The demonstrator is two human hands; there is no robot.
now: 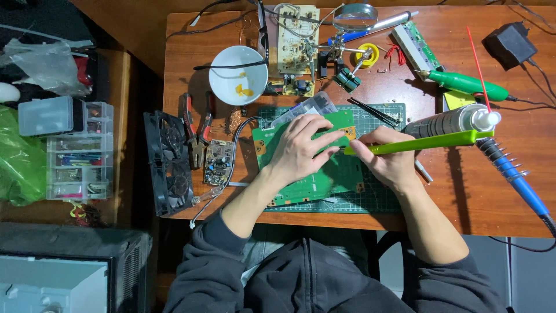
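Note:
A large green circuit board (339,174) lies on a green cutting mat (385,200) at the desk's front edge. My left hand (301,148) presses flat on the board, fingers spread toward its right end. My right hand (387,159) grips a long lime-green brush-like tool (428,142), whose tip touches the board near its upper right corner, beside my left fingertips. The tool's handle points right, over a silver spray can (446,120) with a red straw.
A white bowl (237,75) and a magnifier stand with another board (298,37) sit at the back. Red pliers (197,130), a small board (219,162) and two black fans (168,162) lie left. A blue soldering iron (518,182), green tool (466,84) and black adapter (509,43) lie right.

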